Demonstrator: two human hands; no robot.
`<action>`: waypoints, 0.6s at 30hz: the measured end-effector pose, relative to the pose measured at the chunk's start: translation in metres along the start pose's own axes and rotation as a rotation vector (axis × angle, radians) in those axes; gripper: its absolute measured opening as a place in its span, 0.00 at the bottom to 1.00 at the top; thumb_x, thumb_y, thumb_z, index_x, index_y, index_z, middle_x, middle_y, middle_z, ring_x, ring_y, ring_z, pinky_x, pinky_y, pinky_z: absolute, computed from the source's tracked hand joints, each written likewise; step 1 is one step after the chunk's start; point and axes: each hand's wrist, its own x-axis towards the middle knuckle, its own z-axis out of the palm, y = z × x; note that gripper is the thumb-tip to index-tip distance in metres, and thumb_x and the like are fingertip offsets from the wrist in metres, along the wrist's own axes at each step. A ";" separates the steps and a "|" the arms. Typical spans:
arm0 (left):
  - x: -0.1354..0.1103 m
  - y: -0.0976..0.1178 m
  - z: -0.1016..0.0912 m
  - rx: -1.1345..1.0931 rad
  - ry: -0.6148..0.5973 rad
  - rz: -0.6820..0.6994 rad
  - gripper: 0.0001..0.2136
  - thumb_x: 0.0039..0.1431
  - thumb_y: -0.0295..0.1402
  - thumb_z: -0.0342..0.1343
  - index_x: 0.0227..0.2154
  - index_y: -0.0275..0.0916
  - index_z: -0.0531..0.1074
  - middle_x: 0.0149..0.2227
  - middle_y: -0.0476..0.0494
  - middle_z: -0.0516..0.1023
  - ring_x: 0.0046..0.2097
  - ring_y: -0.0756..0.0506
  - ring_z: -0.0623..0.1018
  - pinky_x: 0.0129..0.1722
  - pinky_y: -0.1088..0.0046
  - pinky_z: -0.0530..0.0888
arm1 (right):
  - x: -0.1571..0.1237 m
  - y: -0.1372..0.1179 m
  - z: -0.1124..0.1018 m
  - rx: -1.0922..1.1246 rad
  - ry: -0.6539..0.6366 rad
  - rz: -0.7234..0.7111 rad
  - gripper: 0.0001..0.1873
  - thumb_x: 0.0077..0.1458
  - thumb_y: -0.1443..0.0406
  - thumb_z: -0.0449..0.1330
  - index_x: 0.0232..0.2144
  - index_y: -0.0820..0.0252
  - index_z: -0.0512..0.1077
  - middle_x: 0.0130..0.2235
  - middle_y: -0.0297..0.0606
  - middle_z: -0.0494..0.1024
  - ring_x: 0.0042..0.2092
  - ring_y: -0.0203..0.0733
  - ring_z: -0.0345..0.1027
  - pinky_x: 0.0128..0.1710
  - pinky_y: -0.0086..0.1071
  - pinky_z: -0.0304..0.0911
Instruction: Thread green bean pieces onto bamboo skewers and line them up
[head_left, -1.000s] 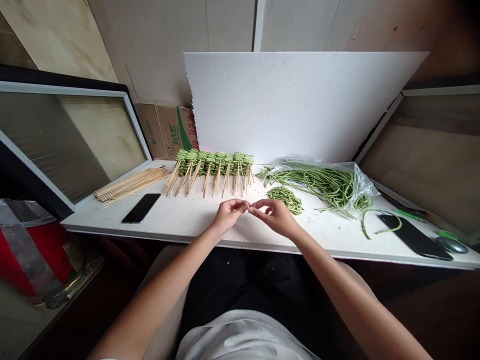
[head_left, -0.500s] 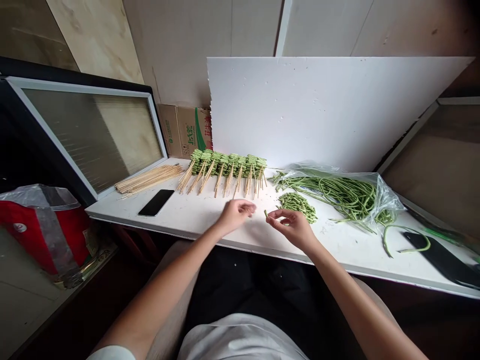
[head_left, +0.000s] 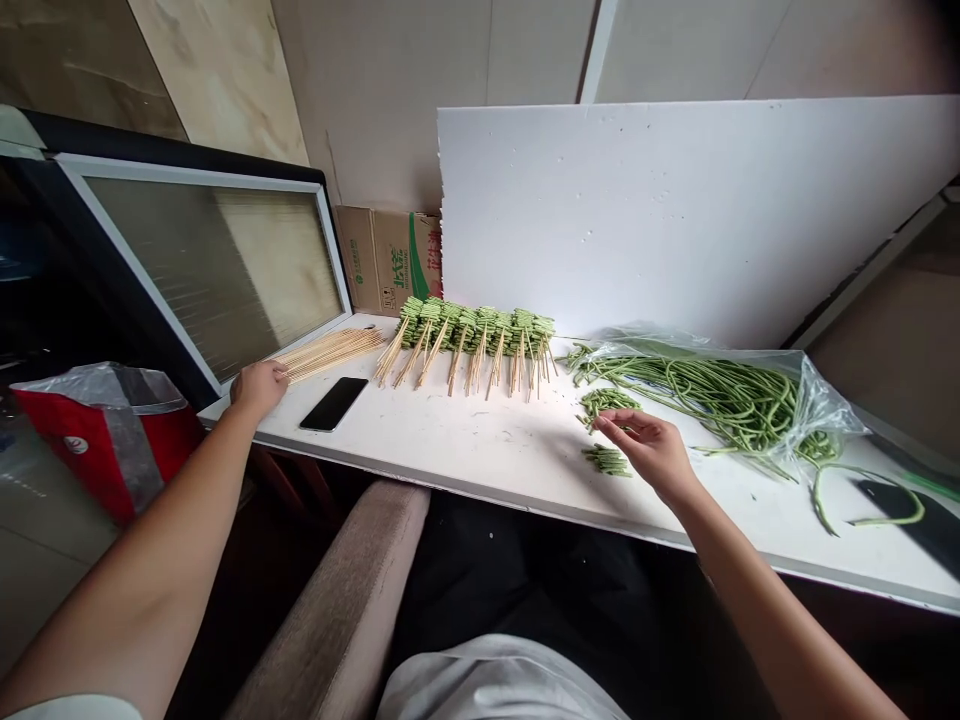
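Since half a second ago the hands have parted. The left hand [head_left: 259,385] has swung from the middle of the table [head_left: 465,450] out to its left end, and the right hand [head_left: 651,447] has shifted right to the cut bean pieces [head_left: 606,460]. The left hand lies curled on the near ends of the bare skewers [head_left: 330,350], whose long axis runs away from it, up and to the right; whether it grips one I cannot tell. The right hand hovers palm down, fingers loosely spread, with nothing visible in it and the pieces just beside its fingertips.
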 end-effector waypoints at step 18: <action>-0.005 -0.013 0.016 0.325 -0.061 0.073 0.19 0.65 0.35 0.54 0.52 0.34 0.82 0.58 0.26 0.80 0.56 0.29 0.78 0.54 0.56 0.71 | -0.005 0.008 0.003 -0.111 -0.003 0.014 0.28 0.53 0.41 0.73 0.40 0.57 0.86 0.45 0.50 0.87 0.46 0.57 0.82 0.44 0.45 0.79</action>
